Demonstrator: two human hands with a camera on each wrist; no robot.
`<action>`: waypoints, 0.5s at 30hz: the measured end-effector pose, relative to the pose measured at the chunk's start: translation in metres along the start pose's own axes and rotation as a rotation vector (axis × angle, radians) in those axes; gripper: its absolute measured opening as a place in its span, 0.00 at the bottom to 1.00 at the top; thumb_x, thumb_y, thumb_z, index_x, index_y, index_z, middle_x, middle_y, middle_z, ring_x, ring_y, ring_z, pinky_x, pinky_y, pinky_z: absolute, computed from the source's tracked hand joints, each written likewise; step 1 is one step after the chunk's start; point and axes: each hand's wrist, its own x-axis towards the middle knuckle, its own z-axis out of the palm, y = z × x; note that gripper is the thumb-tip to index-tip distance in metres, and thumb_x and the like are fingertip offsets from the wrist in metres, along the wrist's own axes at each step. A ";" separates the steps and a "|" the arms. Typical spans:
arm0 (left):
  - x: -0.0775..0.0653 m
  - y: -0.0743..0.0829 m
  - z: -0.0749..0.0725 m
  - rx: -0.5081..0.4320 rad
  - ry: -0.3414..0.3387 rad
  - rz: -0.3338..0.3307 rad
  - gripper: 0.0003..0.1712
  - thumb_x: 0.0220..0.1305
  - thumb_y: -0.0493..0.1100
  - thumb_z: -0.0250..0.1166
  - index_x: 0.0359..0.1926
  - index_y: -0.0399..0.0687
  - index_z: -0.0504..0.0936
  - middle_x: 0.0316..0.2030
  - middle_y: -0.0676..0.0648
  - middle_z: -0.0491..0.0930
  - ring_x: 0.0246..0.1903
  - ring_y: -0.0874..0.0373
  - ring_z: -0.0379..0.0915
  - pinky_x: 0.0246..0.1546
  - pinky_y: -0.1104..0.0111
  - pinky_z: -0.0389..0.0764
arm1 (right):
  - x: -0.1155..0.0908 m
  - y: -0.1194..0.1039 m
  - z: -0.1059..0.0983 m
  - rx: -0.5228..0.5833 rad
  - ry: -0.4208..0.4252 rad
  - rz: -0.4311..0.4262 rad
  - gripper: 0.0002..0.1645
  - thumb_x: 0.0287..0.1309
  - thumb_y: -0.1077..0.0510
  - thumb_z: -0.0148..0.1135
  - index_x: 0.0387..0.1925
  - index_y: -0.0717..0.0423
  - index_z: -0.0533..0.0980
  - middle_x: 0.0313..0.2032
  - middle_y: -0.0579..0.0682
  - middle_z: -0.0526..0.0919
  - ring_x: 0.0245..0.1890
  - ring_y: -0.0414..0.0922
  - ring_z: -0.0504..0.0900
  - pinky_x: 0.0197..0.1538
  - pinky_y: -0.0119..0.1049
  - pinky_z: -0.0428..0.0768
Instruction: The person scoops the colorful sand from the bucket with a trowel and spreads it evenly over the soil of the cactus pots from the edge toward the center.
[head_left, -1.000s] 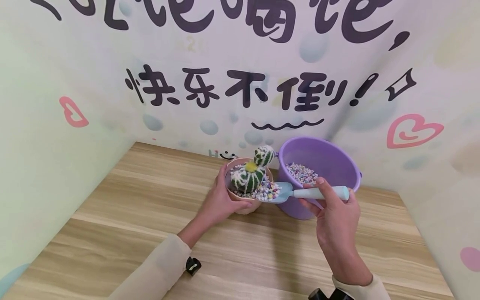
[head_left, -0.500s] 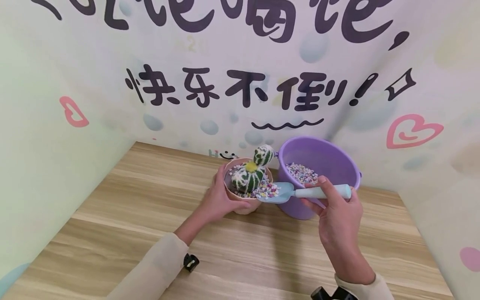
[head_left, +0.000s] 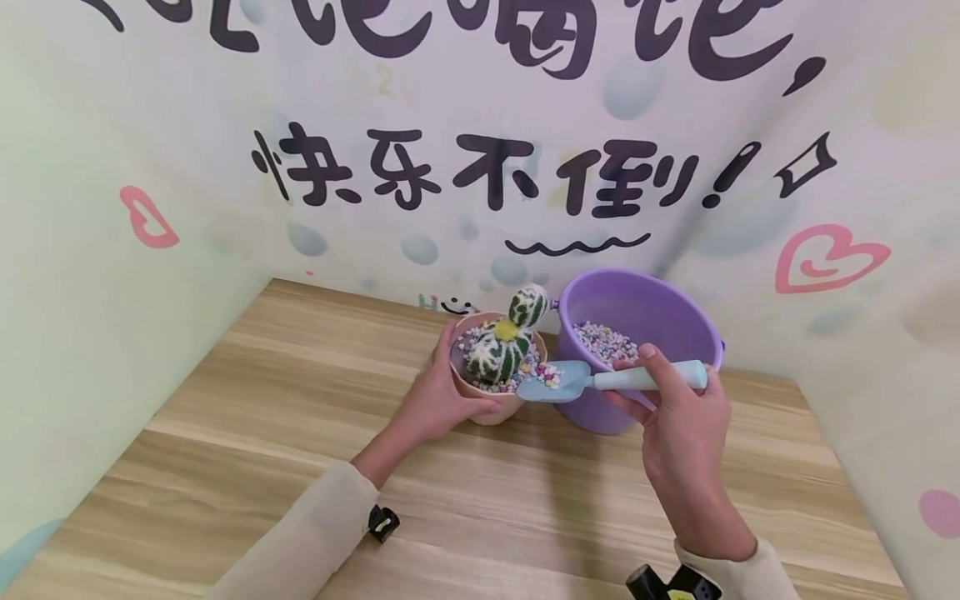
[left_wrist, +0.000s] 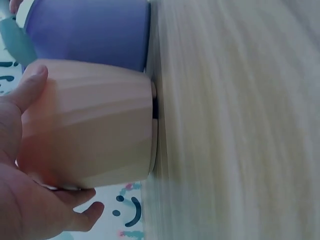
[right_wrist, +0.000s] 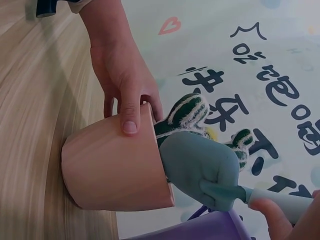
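My left hand (head_left: 431, 400) grips the rim and side of a pink flower pot (head_left: 491, 410), its thumb on the near side. In the pot sits a green cactus (head_left: 498, 354) with white fuzz and a yellow spot, and small coloured pebbles lie around it. My right hand (head_left: 686, 429) holds the pale handle of a light-blue hand trowel (head_left: 566, 385). The tip of its blade is over the pot's right rim, with a few pebbles near it. In the right wrist view, the trowel's underside (right_wrist: 200, 165) faces the camera and covers part of the pot's mouth.
A purple bucket (head_left: 652, 304) with more pebbles (head_left: 603, 343) stands just right of the pot, partly behind the right hand. Both stand on a wood-grain table (head_left: 315, 375). A printed cloth backdrop (head_left: 420, 192) hangs close behind them.
Fewer pebbles lie on the trowel blade than before. The right hand and trowel have shifted slightly to the right. My left hand still holds the pot in nearly the same place.
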 end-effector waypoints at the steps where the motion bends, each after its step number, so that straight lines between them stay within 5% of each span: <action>1: -0.001 0.001 0.001 0.006 0.010 -0.003 0.77 0.34 0.58 0.83 0.77 0.66 0.38 0.73 0.42 0.55 0.68 0.42 0.58 0.66 0.47 0.63 | 0.000 0.000 0.000 -0.007 -0.001 0.001 0.24 0.53 0.61 0.72 0.46 0.63 0.68 0.29 0.58 0.87 0.28 0.51 0.88 0.31 0.46 0.85; 8: -0.007 0.007 0.005 0.063 0.059 -0.061 0.79 0.32 0.61 0.82 0.77 0.62 0.36 0.74 0.40 0.53 0.68 0.36 0.57 0.63 0.41 0.64 | -0.001 -0.001 0.002 -0.040 0.005 0.004 0.23 0.54 0.59 0.71 0.45 0.62 0.68 0.28 0.57 0.87 0.28 0.49 0.88 0.33 0.46 0.85; 15: -0.002 0.003 -0.004 -0.012 -0.043 -0.026 0.80 0.34 0.58 0.83 0.76 0.64 0.33 0.74 0.40 0.49 0.69 0.39 0.54 0.66 0.45 0.62 | 0.000 -0.003 0.002 -0.040 0.015 0.002 0.23 0.53 0.59 0.72 0.44 0.62 0.69 0.27 0.56 0.87 0.27 0.48 0.88 0.30 0.46 0.84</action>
